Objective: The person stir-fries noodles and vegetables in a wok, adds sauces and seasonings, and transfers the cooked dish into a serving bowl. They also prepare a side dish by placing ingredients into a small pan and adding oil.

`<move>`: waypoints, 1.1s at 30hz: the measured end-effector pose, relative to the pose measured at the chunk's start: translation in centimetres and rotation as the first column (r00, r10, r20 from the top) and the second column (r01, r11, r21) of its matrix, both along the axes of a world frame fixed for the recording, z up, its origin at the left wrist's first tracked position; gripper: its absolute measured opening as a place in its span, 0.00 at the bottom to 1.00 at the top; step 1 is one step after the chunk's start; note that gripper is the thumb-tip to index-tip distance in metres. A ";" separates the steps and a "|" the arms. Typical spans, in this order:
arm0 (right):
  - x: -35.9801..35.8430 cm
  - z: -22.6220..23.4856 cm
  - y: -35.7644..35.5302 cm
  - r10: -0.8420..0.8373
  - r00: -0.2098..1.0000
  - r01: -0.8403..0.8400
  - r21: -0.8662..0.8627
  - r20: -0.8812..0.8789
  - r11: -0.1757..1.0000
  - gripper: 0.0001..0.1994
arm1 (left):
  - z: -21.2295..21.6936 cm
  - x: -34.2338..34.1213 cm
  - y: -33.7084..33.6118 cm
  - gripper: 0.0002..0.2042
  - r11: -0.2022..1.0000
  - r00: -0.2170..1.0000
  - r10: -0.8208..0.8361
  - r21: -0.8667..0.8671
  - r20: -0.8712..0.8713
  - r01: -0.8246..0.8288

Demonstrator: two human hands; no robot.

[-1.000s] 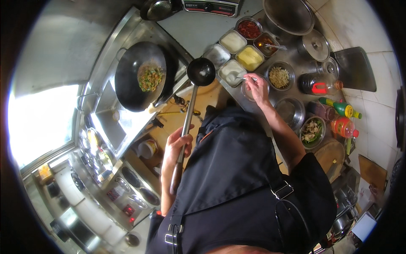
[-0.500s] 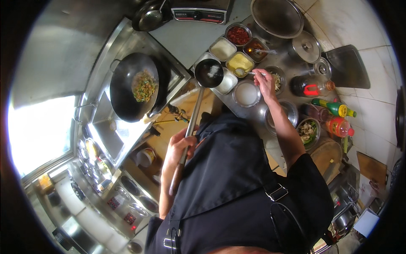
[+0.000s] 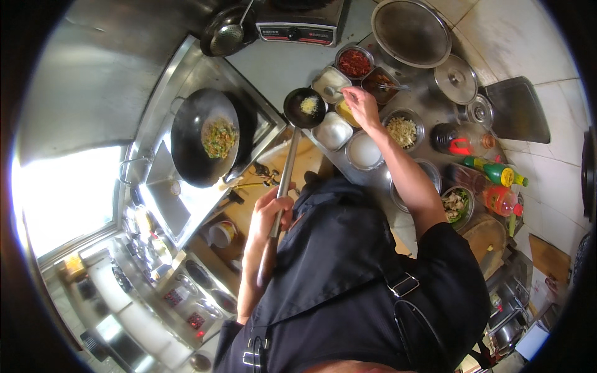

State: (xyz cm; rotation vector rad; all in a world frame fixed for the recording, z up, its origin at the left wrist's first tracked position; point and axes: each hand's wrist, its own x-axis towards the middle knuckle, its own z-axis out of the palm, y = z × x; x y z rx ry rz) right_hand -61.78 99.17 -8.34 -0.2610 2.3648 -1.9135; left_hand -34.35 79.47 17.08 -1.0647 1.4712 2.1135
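Observation:
My left hand (image 3: pixel 272 211) is wrapped round the long handle of a ladle (image 3: pixel 291 160). Its dark bowl, at the left edge of the seasoning tins, holds a small heap of pale yellow powder (image 3: pixel 308 105). My right hand (image 3: pixel 362 107) pinches a small spoon (image 3: pixel 331 91), whose tip is over the tin of white powder (image 3: pixel 332 76). Below that hand, the tin of yellow powder (image 3: pixel 346 110) is partly covered. On the stove at the left, a black wok (image 3: pixel 188 143) contains chopped, greenish-brown food (image 3: pixel 219 138).
Nearby stand a bowl of red chillies (image 3: pixel 355 63), a tin of dark sauce (image 3: pixel 380 84), another white-powder tin (image 3: pixel 332 131), a bowl of white liquid (image 3: pixel 364 150) and a bowl of chopped pale food (image 3: pixel 402 130). Several bottles (image 3: pixel 497 171) lie to the right, near a large pot (image 3: pixel 411 32).
The spoon has moved from the yellow powder tin to the far white powder tin. Yellow powder now lies in the ladle, where white powder showed before. My left hand keeps its grip.

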 end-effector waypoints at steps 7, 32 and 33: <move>-0.2 2.5 1.8 -0.007 0.955 0.095 -0.286 0.296 0.954 0.10 | -0.6 -2.2 -0.6 0.23 0.997 0.997 0.075 -0.020 0.022 -0.075; 5.2 2.8 9.6 -0.056 0.983 0.058 -0.003 0.176 0.998 0.08 | 0.5 -1.6 0.6 0.24 0.984 0.984 -0.175 0.038 0.037 0.174; 5.2 2.5 9.7 0.014 1.000 -0.013 0.082 -0.012 0.997 0.08 | 0.5 -1.5 0.7 0.24 0.987 0.987 -0.159 0.022 0.032 0.158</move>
